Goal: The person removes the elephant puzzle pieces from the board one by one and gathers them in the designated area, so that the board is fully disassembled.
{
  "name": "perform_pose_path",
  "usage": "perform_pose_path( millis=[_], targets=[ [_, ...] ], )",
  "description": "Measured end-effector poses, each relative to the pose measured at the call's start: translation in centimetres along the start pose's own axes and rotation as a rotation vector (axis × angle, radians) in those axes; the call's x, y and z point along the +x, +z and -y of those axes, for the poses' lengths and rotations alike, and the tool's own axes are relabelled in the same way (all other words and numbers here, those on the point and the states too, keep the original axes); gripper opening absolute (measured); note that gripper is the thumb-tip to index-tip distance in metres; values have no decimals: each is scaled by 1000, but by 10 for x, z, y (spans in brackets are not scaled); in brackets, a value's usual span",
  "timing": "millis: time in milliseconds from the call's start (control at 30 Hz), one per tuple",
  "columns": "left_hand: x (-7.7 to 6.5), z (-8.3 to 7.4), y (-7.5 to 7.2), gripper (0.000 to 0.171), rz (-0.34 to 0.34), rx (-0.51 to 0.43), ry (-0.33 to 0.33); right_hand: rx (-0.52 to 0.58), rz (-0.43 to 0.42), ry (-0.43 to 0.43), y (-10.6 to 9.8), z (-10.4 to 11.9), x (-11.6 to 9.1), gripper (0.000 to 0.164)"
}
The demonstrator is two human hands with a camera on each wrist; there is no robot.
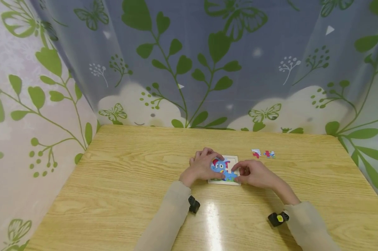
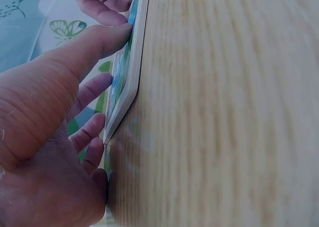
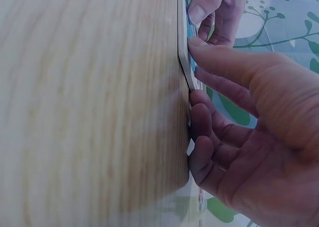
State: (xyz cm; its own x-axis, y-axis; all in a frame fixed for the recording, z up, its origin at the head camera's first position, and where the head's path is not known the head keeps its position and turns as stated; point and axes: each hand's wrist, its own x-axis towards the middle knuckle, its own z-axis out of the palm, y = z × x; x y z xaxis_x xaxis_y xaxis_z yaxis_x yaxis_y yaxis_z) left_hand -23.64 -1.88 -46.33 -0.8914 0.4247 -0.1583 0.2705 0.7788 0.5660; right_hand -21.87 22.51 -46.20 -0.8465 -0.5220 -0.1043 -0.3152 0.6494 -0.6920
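A small jigsaw puzzle (image 1: 228, 175) of a blue cartoon animal lies in a pale wooden frame tray (image 1: 224, 183), with bare board showing at its upper right. My left hand (image 1: 202, 168) spans the tray's left side, thumb and fingers spread over the picture. From the right, my right hand (image 1: 256, 174) reaches in, its thumb and forefinger touching the puzzle's right part. In the right wrist view, the right thumb (image 3: 219, 57) presses on the picture while other fingers bend beside the tray's edge. The left thumb (image 2: 99, 45) rests on the picture in the left wrist view.
Two loose puzzle pieces, one white and red (image 1: 256, 153), the other red and blue (image 1: 269, 153), lie behind the right hand on the wooden table (image 1: 129, 167). A patterned curtain (image 1: 189, 69) hangs along the table's back edge.
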Motion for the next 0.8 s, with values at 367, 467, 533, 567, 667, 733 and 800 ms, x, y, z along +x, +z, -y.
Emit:
perform_pose_path(
  millis=[367,467,533,567,667,733,800],
  targets=[
    [0,-1,0,57,2,-4,-7,35,26,11,1,1,4,22],
    [0,-1,1,57,-1,0,-14,48,37,3,1,2,5,21],
    [1,-1,1,57,-3,3,-20,52,37,-9,1,2,5,21],
    [1,-1,1,57,-5,4,-22,48,33,-16,1,2,5,21],
    [1,-2,1,57,-6,4,-27,39,14,-28,2,2,5,21],
    [0,-3,1,57,-5,2,-31,32,-1,-31,3,2,5,22],
    [0,-3,1,57,-3,1,-32,32,-13,-29,4,2,5,23]
  ],
)
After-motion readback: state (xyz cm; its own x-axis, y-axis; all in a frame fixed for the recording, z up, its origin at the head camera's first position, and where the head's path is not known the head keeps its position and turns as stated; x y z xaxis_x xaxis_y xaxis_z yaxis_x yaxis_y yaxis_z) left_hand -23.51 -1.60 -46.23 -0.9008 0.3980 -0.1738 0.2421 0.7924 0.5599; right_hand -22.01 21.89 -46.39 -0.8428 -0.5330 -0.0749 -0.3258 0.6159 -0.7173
